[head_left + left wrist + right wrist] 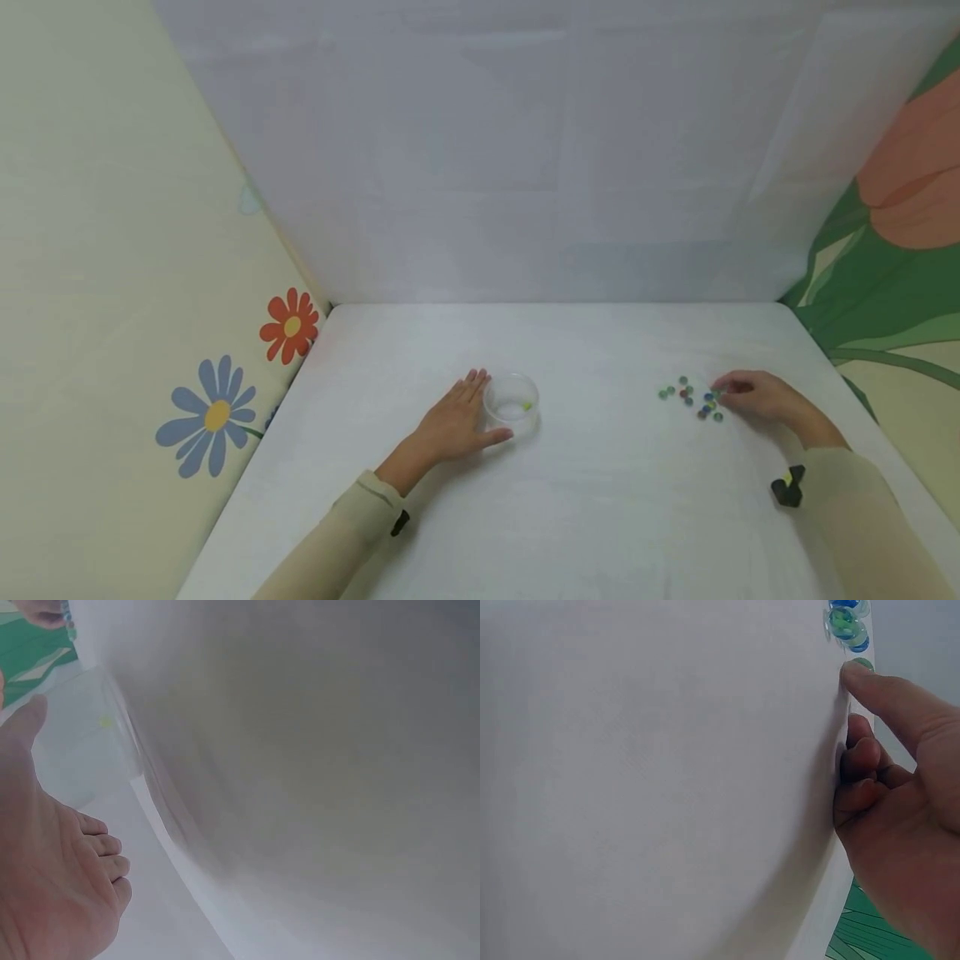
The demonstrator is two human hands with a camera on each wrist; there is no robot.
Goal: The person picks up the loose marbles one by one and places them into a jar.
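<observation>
In the head view my left hand (pixel 453 423) rests beside a clear round plastic cup (pixel 490 408), fingers straight and thumb spread along its near side. A small yellow-green marble (pixel 527 406) lies inside the cup. The left wrist view shows this open palm (pixel 64 877) and the see-through cup (pixel 71 761). On the right, my right hand (pixel 761 397) is down at a loose cluster of glass marbles (pixel 684 393), its thumb and forefinger pinching a green marble (pixel 717 391). In the right wrist view the thumb tip meets a green marble (pixel 864 663); the other fingers are curled and the forefinger is mostly hidden.
A white cloth (pixel 600 500) covers the table, and a white sheet (pixel 487 167) rises behind it. Flower-patterned panels (pixel 90 250) border both sides. Green, blue and red marbles lie scattered left of the right hand, free to roll. Dark wrist straps (pixel 787 487) show at the sleeves.
</observation>
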